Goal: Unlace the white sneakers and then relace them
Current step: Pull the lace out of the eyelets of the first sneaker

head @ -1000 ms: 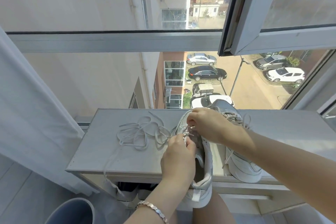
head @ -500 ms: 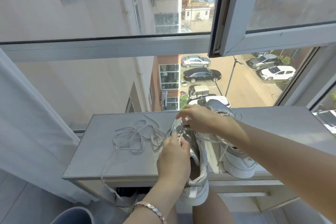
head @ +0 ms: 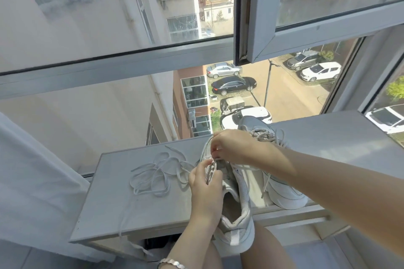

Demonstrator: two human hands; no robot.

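Observation:
A white sneaker (head: 237, 214) lies on the grey sill (head: 131, 209), its heel hanging over the near edge. My left hand (head: 204, 190) grips its eyelet flap and pinches the lace there. Just above, my right hand (head: 234, 147) pinches the same lace over the tongue. A long white lace (head: 153, 173) trails left from the shoe in loose loops, one end dangling off the sill's front. The second white sneaker (head: 282, 190), still laced, stands to the right, partly hidden behind my right forearm.
Behind the sill is window glass with a street and parked cars far below. An open window sash (head: 306, 19) juts in at the upper right. A white curtain (head: 28, 185) hangs at the left. My knee (head: 260, 251) is under the sill's edge.
The view has tilted and shifted slightly. My right hand has drawn the lace a little up and right, and my left hand has slid up the eyelet flap. The loose loops look unchanged.

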